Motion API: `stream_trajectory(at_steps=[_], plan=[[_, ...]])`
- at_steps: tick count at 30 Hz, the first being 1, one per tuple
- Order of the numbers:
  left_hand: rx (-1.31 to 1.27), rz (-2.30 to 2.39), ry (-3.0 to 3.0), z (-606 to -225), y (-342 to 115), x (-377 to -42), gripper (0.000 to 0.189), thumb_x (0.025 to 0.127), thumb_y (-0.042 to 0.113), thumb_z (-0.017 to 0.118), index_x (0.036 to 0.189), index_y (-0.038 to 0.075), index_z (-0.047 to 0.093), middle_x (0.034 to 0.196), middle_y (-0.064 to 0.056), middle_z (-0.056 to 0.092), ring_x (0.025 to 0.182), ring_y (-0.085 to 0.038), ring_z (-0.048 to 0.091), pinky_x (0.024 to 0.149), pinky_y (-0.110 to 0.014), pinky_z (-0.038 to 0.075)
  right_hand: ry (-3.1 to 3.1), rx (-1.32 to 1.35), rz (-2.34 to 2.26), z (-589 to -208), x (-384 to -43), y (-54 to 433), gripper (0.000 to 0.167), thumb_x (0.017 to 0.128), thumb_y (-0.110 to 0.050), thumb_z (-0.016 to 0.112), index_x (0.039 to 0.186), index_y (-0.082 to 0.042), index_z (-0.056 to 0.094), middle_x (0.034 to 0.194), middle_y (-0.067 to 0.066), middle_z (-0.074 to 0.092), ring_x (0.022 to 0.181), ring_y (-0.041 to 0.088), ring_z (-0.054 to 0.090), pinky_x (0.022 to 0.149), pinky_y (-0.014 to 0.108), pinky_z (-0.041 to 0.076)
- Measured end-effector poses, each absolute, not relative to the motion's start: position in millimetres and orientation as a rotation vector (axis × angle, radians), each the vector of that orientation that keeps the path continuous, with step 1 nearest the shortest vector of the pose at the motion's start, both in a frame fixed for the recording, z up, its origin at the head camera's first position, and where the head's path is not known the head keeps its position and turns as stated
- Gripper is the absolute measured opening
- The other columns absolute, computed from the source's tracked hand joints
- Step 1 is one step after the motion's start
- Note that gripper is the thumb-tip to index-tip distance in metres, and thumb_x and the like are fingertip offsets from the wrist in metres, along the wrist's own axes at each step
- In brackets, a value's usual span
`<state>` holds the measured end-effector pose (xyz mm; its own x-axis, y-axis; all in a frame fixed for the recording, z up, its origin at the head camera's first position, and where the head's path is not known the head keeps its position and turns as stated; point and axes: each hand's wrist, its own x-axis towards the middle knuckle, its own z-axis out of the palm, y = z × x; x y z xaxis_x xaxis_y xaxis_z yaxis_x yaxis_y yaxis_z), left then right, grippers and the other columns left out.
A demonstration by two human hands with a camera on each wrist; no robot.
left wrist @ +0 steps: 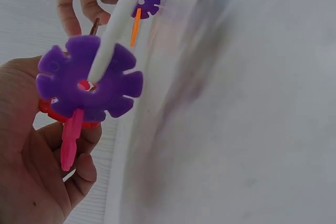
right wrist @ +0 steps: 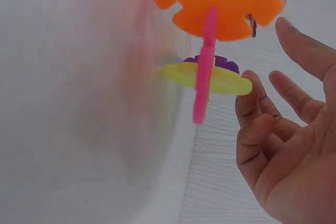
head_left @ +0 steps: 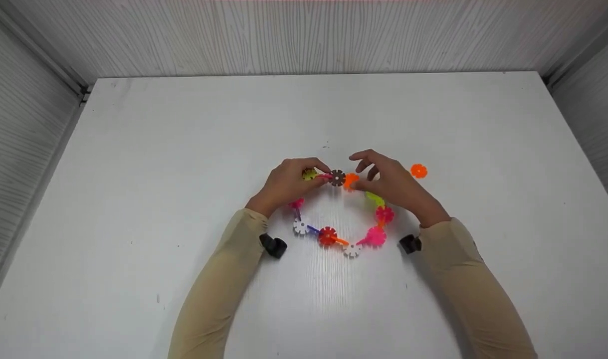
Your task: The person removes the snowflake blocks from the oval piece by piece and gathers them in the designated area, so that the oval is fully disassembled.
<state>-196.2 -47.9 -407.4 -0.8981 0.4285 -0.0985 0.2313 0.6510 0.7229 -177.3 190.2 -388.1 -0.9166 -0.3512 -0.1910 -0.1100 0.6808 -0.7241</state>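
Observation:
A loop of colourful notched plastic discs, slotted together edge to edge, lies between the hands. At the loop's far side, my left hand (head_left: 289, 179) pinches a pink disc between thumb and forefinger; a brown disc (head_left: 337, 178) joins it. Beside that is an orange disc (head_left: 351, 181), with the thumb of my right hand (head_left: 391, 182) close against it and the other fingers loosely bent. In the left wrist view, a purple disc (left wrist: 118, 74) covers part of the left hand's grip. The right wrist view shows spread fingers around a yellow disc (right wrist: 226, 80), gripping nothing.
A loose orange disc (head_left: 419, 171) lies on the white table (head_left: 184, 149), right of the right hand. Black wrist cameras, left (head_left: 273, 246) and right (head_left: 410, 244), hang beside the sleeves. Grained panels (head_left: 313, 37) stand behind and along both sides.

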Motion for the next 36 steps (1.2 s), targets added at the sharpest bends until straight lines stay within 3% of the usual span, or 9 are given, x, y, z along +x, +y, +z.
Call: stream_trajectory(at_steps=[10,17,36], plan=[[0.597,1.087,2.616,-406.3,-46.8,-195.3,0.02,0.092,0.032,0.065,0.109,0.025,0.071,0.11,0.001,0.07,0.08,-0.014,0.052,0.075,-0.03,0.043,2.641,-0.459,-0.94,-389.8,-176.7,174.7,0.055,0.087,-0.03,0.072,0.136,-0.016,0.05,0.12,0.008,0.06,0.101,0.023,0.054,0.084,0.038,0.049],[0.599,1.089,2.603,-403.5,-45.0,-194.4,0.02,0.092,0.03,0.065,0.11,0.022,0.071,0.111,0.0,0.069,0.083,-0.014,0.052,0.078,-0.031,0.044,2.619,-0.476,-0.947,-391.3,-176.6,169.7,0.05,0.089,-0.021,0.069,0.135,-0.014,0.051,0.121,0.008,0.06,0.103,0.024,0.055,0.088,0.039,0.05],[0.575,1.06,2.595,-404.0,-43.8,-195.8,0.023,0.092,0.032,0.065,0.113,0.025,0.072,0.119,0.001,0.068,0.095,-0.015,0.058,0.083,-0.034,0.047,2.698,-0.572,-0.886,-389.0,-176.5,165.0,0.037,0.088,-0.021,0.071,0.123,-0.012,0.062,0.108,0.005,0.064,0.098,0.022,0.057,0.086,0.037,0.05]])
